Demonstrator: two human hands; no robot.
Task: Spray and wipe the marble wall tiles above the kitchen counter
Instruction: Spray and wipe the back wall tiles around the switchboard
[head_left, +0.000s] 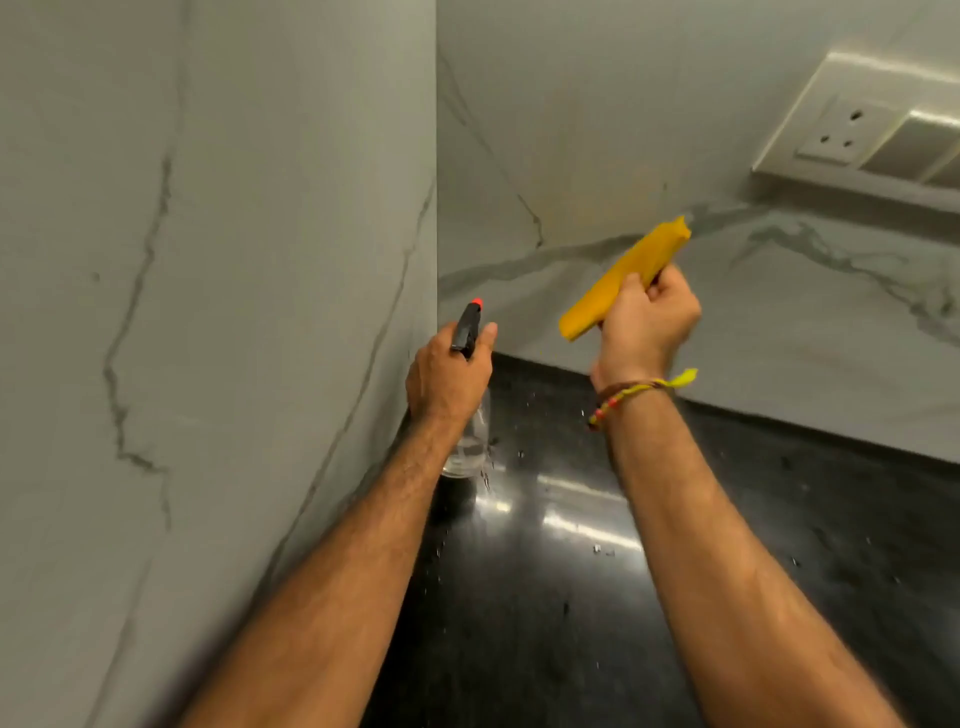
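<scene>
The left hand (449, 376) grips the neck of a clear plastic spray bottle (470, 431) with a black trigger head and a small red-orange nozzle tip; the fingers are curled round the head, the forefinger lying along its right side. The nozzle points up and away toward the corner where the two walls meet. The bottle's clear body hangs below the hand, its base just above the glossy black stone desk (571, 597), though whether it touches the surface cannot be told.

To the right of it and a little higher, the right hand (647, 322) holds a folded yellow cloth (626, 278), fingers wrapped round its middle so that both ends stick out: one end slants up and to the right toward the wall, the other down and to the left. A braided thread wristband (631, 392) with a yellow-green tassel circles the right wrist.

White marble wall tiles with grey veins (597, 130) stand beyond both hands, and another veined panel runs close along the left of the left arm. Up and to the right of the right hand, a cream socket and switch plate (852, 140) sits on the wall. Small water drops dot the desk between the two forearms.
</scene>
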